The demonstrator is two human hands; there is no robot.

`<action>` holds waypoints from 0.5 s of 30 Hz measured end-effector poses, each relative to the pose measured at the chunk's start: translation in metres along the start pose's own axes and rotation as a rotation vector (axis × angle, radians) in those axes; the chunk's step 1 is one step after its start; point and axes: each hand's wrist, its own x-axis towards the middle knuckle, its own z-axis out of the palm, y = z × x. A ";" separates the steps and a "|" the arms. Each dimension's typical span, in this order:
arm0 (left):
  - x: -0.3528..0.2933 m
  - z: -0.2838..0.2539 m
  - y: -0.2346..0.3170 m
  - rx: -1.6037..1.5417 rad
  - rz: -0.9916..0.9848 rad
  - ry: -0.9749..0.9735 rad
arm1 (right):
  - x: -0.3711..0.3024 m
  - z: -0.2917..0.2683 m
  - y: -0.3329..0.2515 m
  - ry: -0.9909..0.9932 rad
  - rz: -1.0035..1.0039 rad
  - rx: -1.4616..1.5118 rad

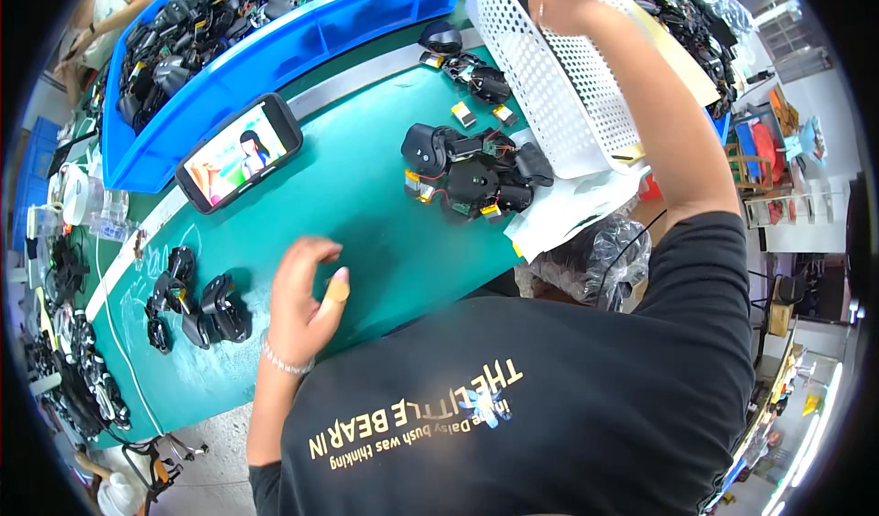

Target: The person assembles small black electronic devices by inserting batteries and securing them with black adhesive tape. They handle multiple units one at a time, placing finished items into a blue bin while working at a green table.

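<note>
My left hand point(307, 305) hovers above the green tabletop near its front edge, fingers bent and apart from the thumb, holding nothing. A tan wrap covers the thumb. To its left lie several black plastic shell parts point(220, 310). My right hand point(560, 10) is stretched far forward over the white perforated basket point(586, 95); its fingers are largely hidden, so what they hold does not show. Between the hands, a cluster of opened black devices point(472, 182) with wires and small silver-yellow batteries sits on the table. More black parts point(476, 76) and a loose battery point(464, 114) lie behind it.
A long blue bin point(302, 44) full of black devices runs along the back. In front of it stands a phone point(240, 154) with its screen lit. White sheets point(572, 214) lie under the basket. Other people are at the far left, and a white cable point(119, 342) crosses the left side.
</note>
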 end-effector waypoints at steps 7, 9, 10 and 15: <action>0.007 0.036 -0.033 -0.153 -0.007 -0.122 | -0.010 -0.075 -0.160 0.408 -0.422 0.209; 0.012 0.036 -0.031 -0.268 -0.094 -0.112 | 0.008 -0.038 -0.170 0.144 -0.320 -0.054; 0.016 0.036 -0.029 -0.320 -0.138 -0.112 | 0.020 -0.019 -0.163 0.067 -0.313 -0.195; 0.013 0.036 -0.045 -0.562 -0.145 -0.122 | 0.056 0.019 -0.148 -0.258 -0.058 -0.140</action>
